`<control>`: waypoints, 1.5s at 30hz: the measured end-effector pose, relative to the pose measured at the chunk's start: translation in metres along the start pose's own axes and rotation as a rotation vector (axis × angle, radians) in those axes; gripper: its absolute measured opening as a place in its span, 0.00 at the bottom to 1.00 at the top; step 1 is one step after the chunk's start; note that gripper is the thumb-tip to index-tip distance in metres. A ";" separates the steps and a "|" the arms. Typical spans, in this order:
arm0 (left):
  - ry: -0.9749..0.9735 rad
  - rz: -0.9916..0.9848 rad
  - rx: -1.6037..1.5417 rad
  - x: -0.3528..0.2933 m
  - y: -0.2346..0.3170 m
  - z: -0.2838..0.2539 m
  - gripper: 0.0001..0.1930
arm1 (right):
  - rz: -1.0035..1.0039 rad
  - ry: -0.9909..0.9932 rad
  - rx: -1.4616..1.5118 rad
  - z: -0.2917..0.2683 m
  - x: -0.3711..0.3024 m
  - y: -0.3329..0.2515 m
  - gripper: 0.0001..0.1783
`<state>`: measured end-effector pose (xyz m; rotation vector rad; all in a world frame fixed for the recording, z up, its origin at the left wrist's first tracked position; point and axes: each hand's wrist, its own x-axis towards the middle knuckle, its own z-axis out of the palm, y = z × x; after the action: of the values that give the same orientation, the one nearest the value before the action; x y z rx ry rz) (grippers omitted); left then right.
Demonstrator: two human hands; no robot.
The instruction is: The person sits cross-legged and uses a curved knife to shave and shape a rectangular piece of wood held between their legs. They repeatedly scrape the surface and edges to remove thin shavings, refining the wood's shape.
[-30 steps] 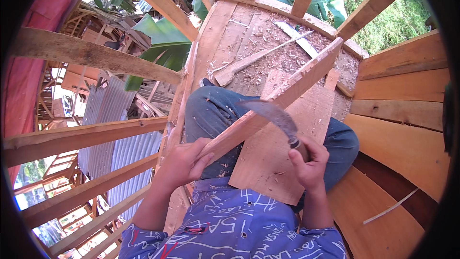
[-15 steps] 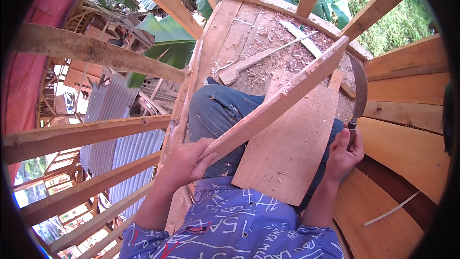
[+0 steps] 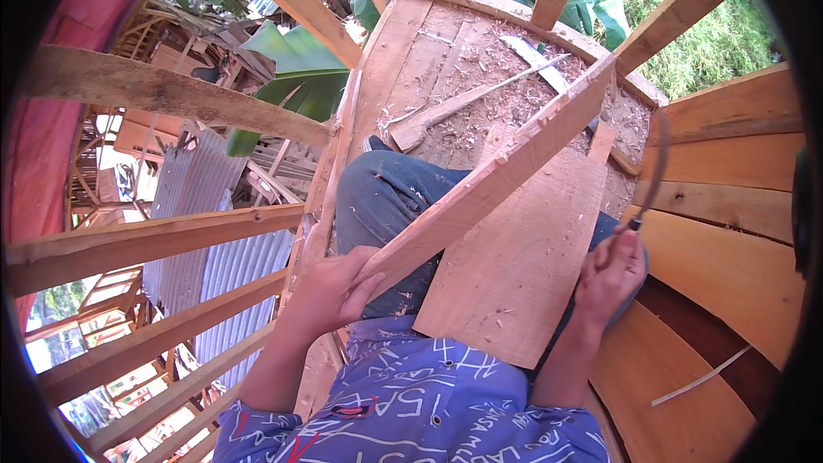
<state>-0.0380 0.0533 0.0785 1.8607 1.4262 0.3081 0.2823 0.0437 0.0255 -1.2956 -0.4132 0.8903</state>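
My left hand (image 3: 330, 293) is closed round the near end of a long wooden plank (image 3: 489, 197), which slants up and away to the right on its edge. Rough chips and notches show along the plank's upper edge. In my right hand (image 3: 610, 279) is the handle of a machete (image 3: 658, 167) with a dark curved blade pointing up, edge-on and slightly blurred, to the right of the plank and apart from it. A wide flat board (image 3: 506, 270) lies across my lap under the plank, with a few shavings on it.
On the shaving-strewn wooden floor (image 3: 403, 47) ahead lie a wooden-handled tool (image 3: 429, 120) with a thin rod and a pale flat blade (image 3: 536, 60). Timber slats (image 3: 171, 94) stand at the left; a board wall (image 3: 729, 231) bounds the right. A thin strip (image 3: 699, 377) rests there.
The machete has turned in my right hand, its blade now seen edge-on and further right. The plank's far end has tilted slightly; my left hand keeps its grip.
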 end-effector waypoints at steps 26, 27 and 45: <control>0.063 -0.008 0.009 -0.001 0.021 0.010 0.12 | -0.349 -0.600 -0.832 0.021 -0.013 0.012 0.12; 0.056 -0.004 0.026 0.000 0.022 0.009 0.11 | -0.435 -0.640 -0.831 0.021 -0.019 0.016 0.11; 0.093 0.017 -0.086 -0.002 0.011 0.009 0.12 | -0.495 -0.445 -0.895 0.029 -0.007 0.014 0.10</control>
<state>-0.0250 0.0468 0.0807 1.8101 1.4361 0.4629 0.2526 0.0570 0.0208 -1.6652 -1.5402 0.5576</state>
